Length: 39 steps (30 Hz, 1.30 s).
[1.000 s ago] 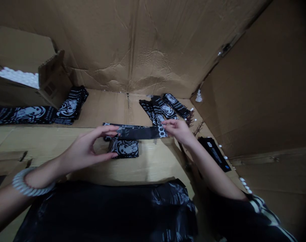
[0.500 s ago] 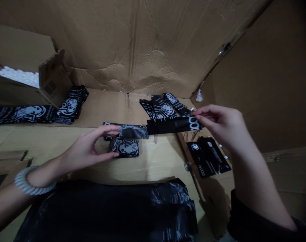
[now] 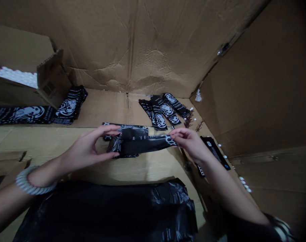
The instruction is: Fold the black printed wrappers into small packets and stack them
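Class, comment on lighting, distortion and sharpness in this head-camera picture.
Head view: dim, warm light; right edge falls black; wide-angle lens bends the cardboard wall; the pouch in the left hand and black strip in the right hand look soft.

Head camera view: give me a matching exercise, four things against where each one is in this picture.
Things:
1 black strip
2 printed pouch
3 white coil band
4 pouch stack

Places:
A beside the cardboard box
B pinched by the right hand
C around the left wrist
D held by the left hand

Pairs: 1-B, 2-D, 3-C, 4-A
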### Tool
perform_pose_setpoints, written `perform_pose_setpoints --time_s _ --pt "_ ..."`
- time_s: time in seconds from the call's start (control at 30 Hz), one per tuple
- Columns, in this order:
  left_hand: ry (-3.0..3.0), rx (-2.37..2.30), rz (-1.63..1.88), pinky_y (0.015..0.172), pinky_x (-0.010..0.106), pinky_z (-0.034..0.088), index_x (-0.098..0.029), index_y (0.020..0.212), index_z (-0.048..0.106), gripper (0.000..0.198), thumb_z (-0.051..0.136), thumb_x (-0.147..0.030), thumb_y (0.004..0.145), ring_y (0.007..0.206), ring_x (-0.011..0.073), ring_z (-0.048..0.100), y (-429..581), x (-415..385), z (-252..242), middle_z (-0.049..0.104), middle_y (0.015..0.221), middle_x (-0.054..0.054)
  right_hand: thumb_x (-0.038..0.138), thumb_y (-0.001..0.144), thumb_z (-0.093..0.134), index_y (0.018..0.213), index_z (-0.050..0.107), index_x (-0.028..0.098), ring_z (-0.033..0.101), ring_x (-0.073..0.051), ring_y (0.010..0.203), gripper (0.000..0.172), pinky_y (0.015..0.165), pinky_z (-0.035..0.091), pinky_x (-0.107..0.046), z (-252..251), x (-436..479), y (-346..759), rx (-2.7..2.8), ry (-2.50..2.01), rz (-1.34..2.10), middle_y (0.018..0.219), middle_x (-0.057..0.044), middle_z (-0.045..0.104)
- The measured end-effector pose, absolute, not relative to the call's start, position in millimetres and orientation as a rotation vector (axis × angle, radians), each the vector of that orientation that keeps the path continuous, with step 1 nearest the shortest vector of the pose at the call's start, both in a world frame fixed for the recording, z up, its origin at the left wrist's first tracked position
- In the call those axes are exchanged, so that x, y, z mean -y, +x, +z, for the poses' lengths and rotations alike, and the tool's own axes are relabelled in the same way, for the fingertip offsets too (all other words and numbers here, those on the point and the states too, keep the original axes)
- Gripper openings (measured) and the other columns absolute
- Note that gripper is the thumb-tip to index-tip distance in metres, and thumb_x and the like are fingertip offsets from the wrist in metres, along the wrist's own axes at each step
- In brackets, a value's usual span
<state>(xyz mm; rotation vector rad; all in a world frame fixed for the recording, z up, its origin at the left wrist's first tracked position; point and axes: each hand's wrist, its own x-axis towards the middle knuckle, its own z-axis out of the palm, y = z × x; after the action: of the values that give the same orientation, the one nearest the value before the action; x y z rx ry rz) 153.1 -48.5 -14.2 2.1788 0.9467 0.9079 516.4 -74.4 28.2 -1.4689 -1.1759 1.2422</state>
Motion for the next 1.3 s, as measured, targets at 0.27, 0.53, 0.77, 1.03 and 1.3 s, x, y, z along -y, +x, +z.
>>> perform_pose_setpoints --time_s 0.27,0.53,0.77,1.03,1.3 --pt "2.33 -0.957 0.704 0.108 0.055 0.059 -0.031 0.154 0.05 0.084 0.081 -0.059 0.082 0.128 0.0368 0.07 171.4 41.6 -12.3 0.07 0.144 0.013 0.029 0.063 0.091 0.078 0.073 0.02 0.061 -0.01 0.055 0.025 0.06 0.056 -0.025 -0.9 59.6 488.6 1.097 -1.449 1.454 0.065 0.004 0.07" --pt "2.404 -1.227 0.198 0.097 0.052 0.058 -0.034 0.163 0.039 0.094 0.078 -0.05 0.079 0.124 0.0408 0.071 174.4 32.9 -17.5 0.074 0.138 0.011 0.029 0.07 0.086 0.092 0.071 0.02 0.053 -0.01 0.051 0.029 0.051 0.042 -0.021 -12.3 59.2 479.9 1.076 -1.47 1.446 0.059 0.006 0.065" --pt "2.38 -1.252 0.175 0.101 0.05 0.054 -0.035 0.159 0.044 0.091 0.08 -0.054 0.078 0.129 0.0386 0.068 178.9 32.5 -14.4 0.071 0.143 0.009 0.026 0.077 0.079 0.092 0.068 0.02 0.048 -0.009 0.05 0.02 0.051 0.037 -0.022 -16.0 61.3 468.2 1.126 -1.471 1.446 0.058 0.008 0.059" --pt "2.445 -1.207 0.184 0.091 0.044 0.056 -0.033 0.156 0.049 0.085 0.081 -0.051 0.08 0.118 0.0369 0.074 194.2 32.8 -11.4 0.077 0.133 0.009 0.023 0.073 0.085 0.102 0.069 0.021 0.05 -0.01 0.059 0.033 0.058 0.041 -0.026 -17.1 66.1 469.4 1.275 -1.439 1.427 0.068 0.007 0.057" --pt "2.463 -1.201 0.161 0.092 0.049 0.058 -0.03 0.156 0.049 0.089 0.084 -0.053 0.078 0.12 0.0407 0.073 200.0 34.2 -13.3 0.075 0.135 0.013 0.021 0.081 0.08 0.101 0.07 0.021 0.05 -0.01 0.059 0.022 0.056 0.042 -0.023 -4.9 65.5 459.8 1.161 -1.495 1.463 0.066 0.008 0.054"
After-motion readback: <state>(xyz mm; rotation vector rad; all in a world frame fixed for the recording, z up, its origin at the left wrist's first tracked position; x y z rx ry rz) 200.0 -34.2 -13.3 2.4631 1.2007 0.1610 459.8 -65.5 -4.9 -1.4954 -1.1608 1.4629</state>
